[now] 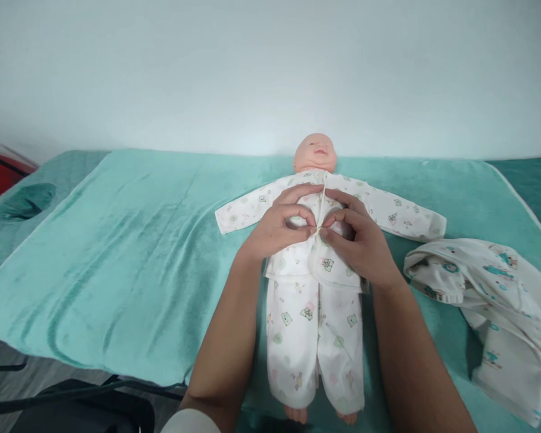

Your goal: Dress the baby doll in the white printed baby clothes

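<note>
On the green sheet (pixel 117 258): doll (pixel 314 157) lying on its back, head toward the wall (pixel 216 72), feet toward me.
Doll's clothes: white printed shirt (pixel 297 264) over white printed trousers (pixel 293 337); shirt hem overlaps the waist, toes show below the trouser cuffs.
Sleeves: both spread wide, one out to each side, lying on the sheet.
My left hand (pixel 277 221): thumb and forefinger pinched on the shirt's front edge at mid-chest; other fingers resting higher up the same edge.
My right hand (pixel 362 237): thumb and forefinger pinched on the shirt's front at the same spot, tips close to my left ones; another fingertip placed higher, near the collar side.
Front opening: edges drawn together in a raised ridge between my hands; the fastening at my fingertips is too small to identify.
Right of doll: printed cloth (pixel 500 294), crumpled and folded over itself, near my right forearm.
Far left: padded bed end (pixel 79 171) with an oval hollow; red object (pixel 0 180) beyond.
Below, left: dark chair (pixel 85 409) on grey floor (pixel 0 352).
</note>
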Motion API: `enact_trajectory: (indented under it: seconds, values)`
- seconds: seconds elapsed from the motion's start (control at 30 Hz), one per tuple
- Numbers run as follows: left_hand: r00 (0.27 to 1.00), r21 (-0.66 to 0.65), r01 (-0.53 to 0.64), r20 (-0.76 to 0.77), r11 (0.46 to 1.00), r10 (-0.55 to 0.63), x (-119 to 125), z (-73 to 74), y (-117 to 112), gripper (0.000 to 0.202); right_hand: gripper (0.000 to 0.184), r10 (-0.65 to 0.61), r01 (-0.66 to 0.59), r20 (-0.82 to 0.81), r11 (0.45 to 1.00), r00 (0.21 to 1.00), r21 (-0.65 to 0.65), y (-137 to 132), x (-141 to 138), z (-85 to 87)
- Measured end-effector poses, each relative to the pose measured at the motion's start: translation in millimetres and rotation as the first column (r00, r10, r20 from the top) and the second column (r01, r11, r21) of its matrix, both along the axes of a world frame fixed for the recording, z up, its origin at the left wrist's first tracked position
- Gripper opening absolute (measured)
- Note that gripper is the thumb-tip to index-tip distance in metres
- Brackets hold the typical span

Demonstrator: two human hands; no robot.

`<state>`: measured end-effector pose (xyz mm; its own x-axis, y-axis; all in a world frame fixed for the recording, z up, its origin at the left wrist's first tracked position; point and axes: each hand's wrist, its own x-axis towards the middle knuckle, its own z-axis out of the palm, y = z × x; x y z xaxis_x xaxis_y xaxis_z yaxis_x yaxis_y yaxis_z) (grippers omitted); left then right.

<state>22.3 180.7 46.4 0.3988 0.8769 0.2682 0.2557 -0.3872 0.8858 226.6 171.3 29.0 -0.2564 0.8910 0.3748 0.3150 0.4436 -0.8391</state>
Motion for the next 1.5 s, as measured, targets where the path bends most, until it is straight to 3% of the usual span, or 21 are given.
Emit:
enact_trajectory:
  seconds: [0.3, 0.57, 0.77, 1.1, 1.23, 1.33, 1.43, 1.5]
  values:
    - [1.0, 0.022, 0.009, -0.02, 1.0, -0.009, -1, 0.1, 1, 0.011, 0.005, -0.023, 0.023, 0.008, 1.0, 1.0, 0.017, -1, -2, 0.4]
    - [1.0, 0.023, -0.014, -0.027, 1.0, 0.014, 0, 1.7, 1, 0.012, 0.01, 0.011, -0.015, -0.087, 0.999, 0.996, -0.042, -1, 2, 0.3]
    - [1.0, 0.01, -0.009, -0.013, 1.0, 0.009, 2, 1.9, -1, 0.011, 0.028, -0.012, 0.008, -0.071, 0.999, 0.997, -0.049, -1, 0, 1.8]
    - [0.99, 0.06, -0.02, -0.138, 0.998, 0.029, 3, 6.2, -2, 0.006, 0.017, -0.03, 0.03, -0.005, 0.999, 1.0, -0.035, -3, -3, 1.0]
    - [0.996, 0.052, 0.009, -0.087, 0.999, -0.004, 3, 5.5, -2, 0.008, 0.016, -0.059, 0.054, -0.059, 0.995, 0.997, -0.079, -4, -6, 3.0]
    - [1.0, 0.011, 0.018, 0.003, 1.0, -0.018, 1, 2.0, -1, 0.013, 0.017, -0.1, 0.076, -0.186, 0.989, 0.977, -0.131, -3, -6, 3.8]
    - [0.964, -0.081, -0.155, 0.207, 0.985, 0.169, -7, -8.0, 5, 0.024, 0.017, -0.348, 0.273, -0.409, 0.934, 0.844, -0.231, 2, 3, 0.9]
    - [0.828, -0.201, -0.359, 0.381, 0.911, 0.411, -15, -18.2, 13, 0.03, 0.019, -0.524, 0.42, -0.48, 0.852, 0.704, -0.313, 8, 12, -3.6]
